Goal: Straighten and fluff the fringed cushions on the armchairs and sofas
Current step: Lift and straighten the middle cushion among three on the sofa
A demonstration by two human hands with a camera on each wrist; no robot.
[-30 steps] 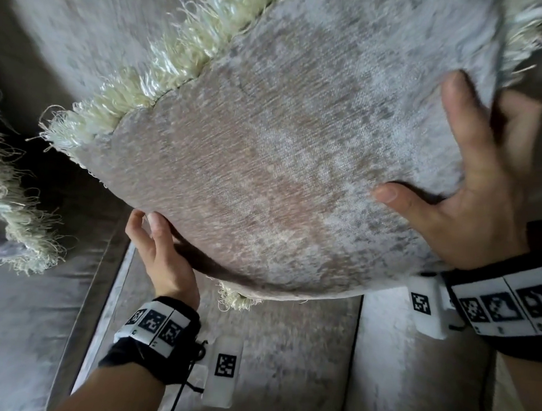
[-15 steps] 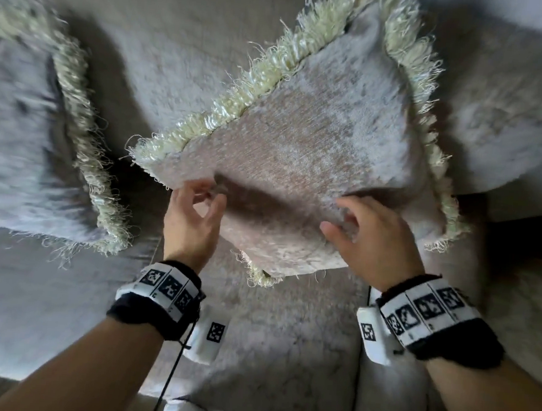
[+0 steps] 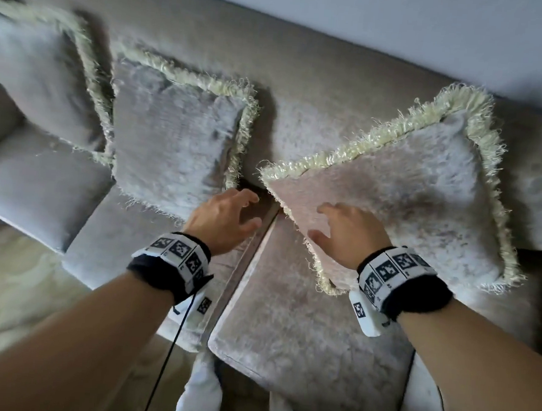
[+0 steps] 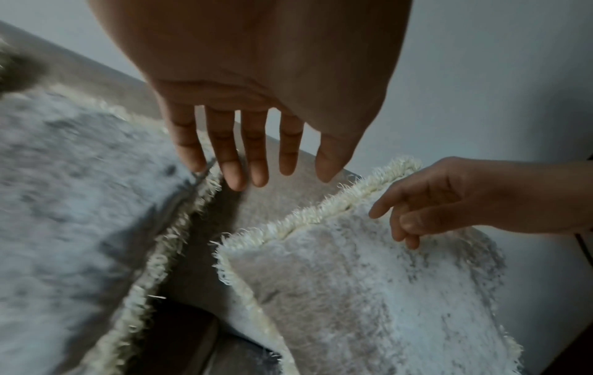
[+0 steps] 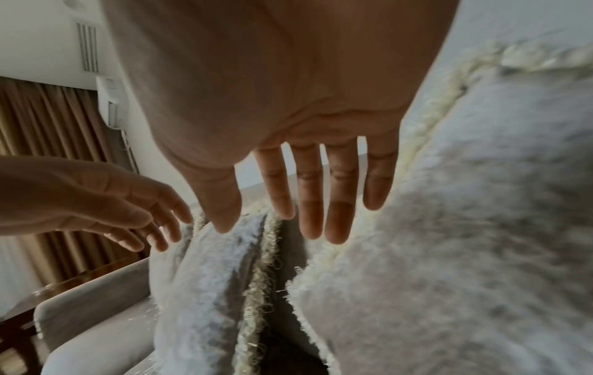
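Observation:
Three grey velvet cushions with cream fringe stand along the sofa back. The right cushion leans on the backrest, tilted onto one corner like a diamond. My right hand is open over its lower left part; I cannot tell whether the fingertips touch the fabric. My left hand is open and holds nothing, above the gap between that cushion and the middle cushion. The left cushion overlaps the middle one's edge.
The sofa's seat pads meet at a seam below my left hand. The backrest runs under a pale wall. A sofa arm and light floor lie at left. A brown curtain hangs beyond.
Both hands have let go of the right cushion, which now leans on the backrest. My hands have drawn back and opened, and the view has pulled away to show all three cushions.

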